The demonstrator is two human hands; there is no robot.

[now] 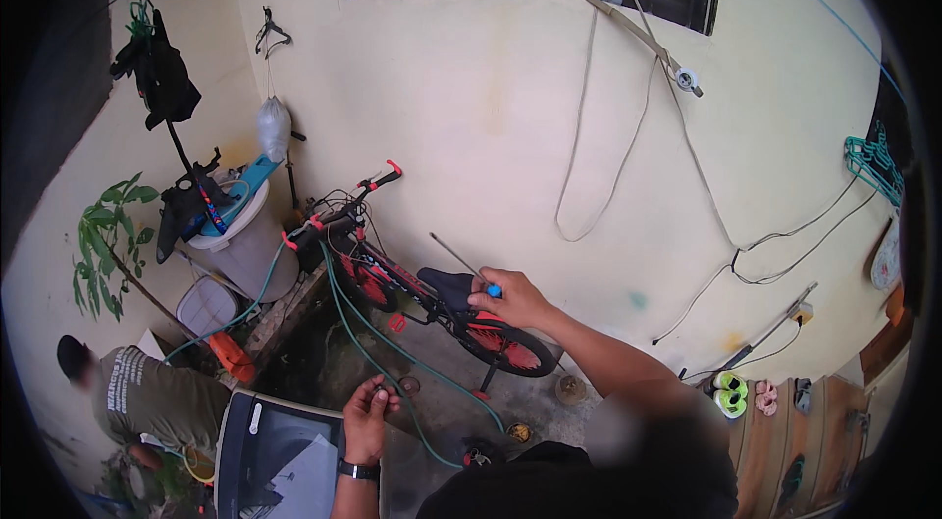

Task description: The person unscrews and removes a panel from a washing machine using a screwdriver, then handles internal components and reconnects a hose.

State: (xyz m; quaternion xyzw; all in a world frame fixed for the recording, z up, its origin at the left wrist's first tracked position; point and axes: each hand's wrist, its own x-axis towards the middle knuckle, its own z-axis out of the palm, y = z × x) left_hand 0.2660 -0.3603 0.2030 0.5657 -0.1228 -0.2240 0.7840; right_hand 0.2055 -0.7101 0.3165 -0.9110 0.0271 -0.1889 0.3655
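Note:
My right hand (518, 301) is raised in front of the wall, closed round the handle of a screwdriver (454, 255). The blue handle end shows at the fist, and the long thin shaft points up and left. Lower down, my left hand (364, 429) has its thumb and fingers pinched together; a small dark thing seems to be at the fingertips, too small to name. Beside that hand is a grey top-loading washing machine (234, 460) with a dark see-through lid. Beyond both hands, a black and red bicycle (453, 290) stands along the wall.
A green hose (385, 377) loops across the wet floor. At the left a person (162, 396) bends down near a plant (103, 249) and a large grey bin (257, 244). Cables (589, 234) hang on the wall. Shoes (729, 394) sit on the wooden steps at the right.

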